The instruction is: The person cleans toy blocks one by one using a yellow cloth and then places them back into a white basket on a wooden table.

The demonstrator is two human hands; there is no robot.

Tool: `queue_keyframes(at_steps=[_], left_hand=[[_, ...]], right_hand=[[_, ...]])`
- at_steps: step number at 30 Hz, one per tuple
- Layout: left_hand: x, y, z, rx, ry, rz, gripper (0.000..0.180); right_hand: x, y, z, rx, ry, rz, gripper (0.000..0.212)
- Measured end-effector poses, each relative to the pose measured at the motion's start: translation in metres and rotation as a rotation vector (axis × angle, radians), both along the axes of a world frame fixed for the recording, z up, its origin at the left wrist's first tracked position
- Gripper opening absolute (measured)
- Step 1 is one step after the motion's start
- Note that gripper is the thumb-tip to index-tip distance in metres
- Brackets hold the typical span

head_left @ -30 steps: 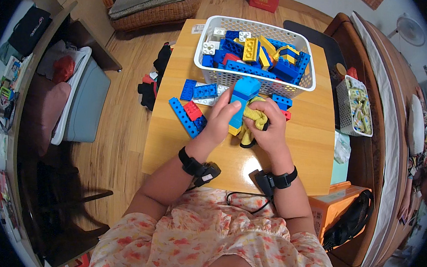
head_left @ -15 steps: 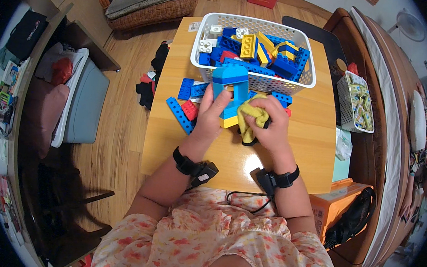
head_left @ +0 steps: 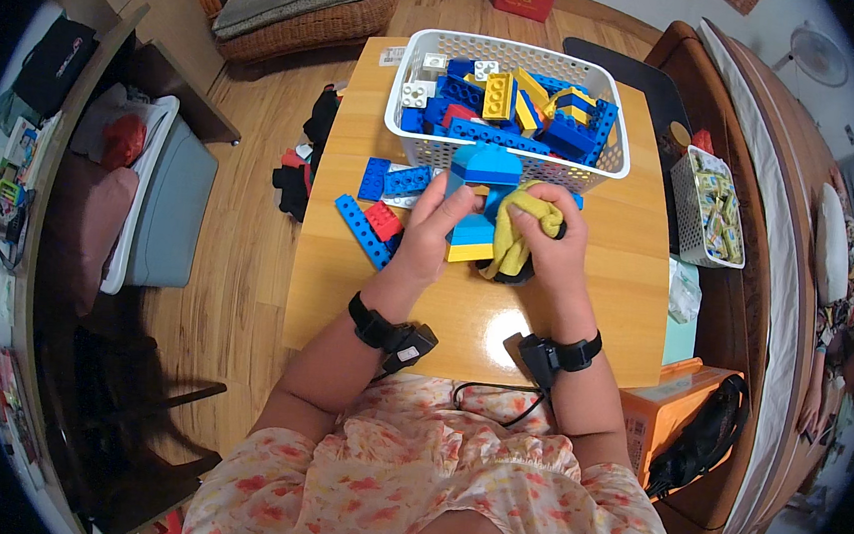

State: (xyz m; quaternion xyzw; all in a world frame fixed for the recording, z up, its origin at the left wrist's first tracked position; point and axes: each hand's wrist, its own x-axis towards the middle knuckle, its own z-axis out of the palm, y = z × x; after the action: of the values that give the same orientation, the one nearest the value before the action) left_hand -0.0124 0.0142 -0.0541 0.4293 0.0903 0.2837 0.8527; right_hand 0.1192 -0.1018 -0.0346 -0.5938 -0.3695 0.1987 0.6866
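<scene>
My left hand (head_left: 427, 235) is closed on the left side of a built block piece (head_left: 472, 232), light blue with a dark blue layer near its top and a yellow one at its base. In my right hand (head_left: 559, 245) is a bunched yellow cloth (head_left: 524, 227) with a dark edge, pressed against the piece's right side. Left of my left hand lie a long blue brick (head_left: 360, 230), a red brick (head_left: 383, 220) and blue bricks (head_left: 409, 179) on the wooden table (head_left: 604, 311). My fingers and the cloth hide part of the piece.
A white perforated basket (head_left: 416, 148) full of blue, yellow and white bricks stands just beyond my hands. To the right are a smaller white basket (head_left: 687, 212) of packets and an orange box (head_left: 651, 415). A wicker chair (head_left: 310, 32) stands far left.
The block piece has turned so its side faces me more, and it has shifted slightly right. My right hand and the cloth have moved up along its right side.
</scene>
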Motion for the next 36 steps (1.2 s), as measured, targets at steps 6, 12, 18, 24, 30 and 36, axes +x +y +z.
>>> queue_keyframes(at_steps=[6, 12, 18, 24, 30, 36], left_hand=[[0.003, -0.006, 0.009, 0.295, -0.005, 0.143, 0.05], [0.007, -0.022, 0.014, 0.481, 0.031, 0.111, 0.056], [0.002, -0.022, 0.014, 0.504, 0.02, 0.149, 0.057], [0.003, -0.024, 0.011, 0.332, 0.068, 0.248, 0.052], [0.01, -0.017, -0.002, 0.11, 0.053, 0.225, 0.051], [0.011, -0.016, 0.001, 0.105, 0.049, 0.255, 0.05]], right_hand=[[0.001, 0.004, -0.005, -0.073, -0.303, -0.094, 0.026], [-0.001, 0.006, -0.003, -0.055, -0.378, -0.264, 0.032], [-0.003, 0.008, -0.009, -0.199, -0.075, -0.088, 0.03], [0.001, 0.005, 0.001, -0.284, 0.134, 0.071, 0.029], [0.002, 0.003, 0.004, -0.24, 0.041, 0.039, 0.027], [-0.002, -0.001, 0.007, -0.014, -0.107, 0.01, 0.026]])
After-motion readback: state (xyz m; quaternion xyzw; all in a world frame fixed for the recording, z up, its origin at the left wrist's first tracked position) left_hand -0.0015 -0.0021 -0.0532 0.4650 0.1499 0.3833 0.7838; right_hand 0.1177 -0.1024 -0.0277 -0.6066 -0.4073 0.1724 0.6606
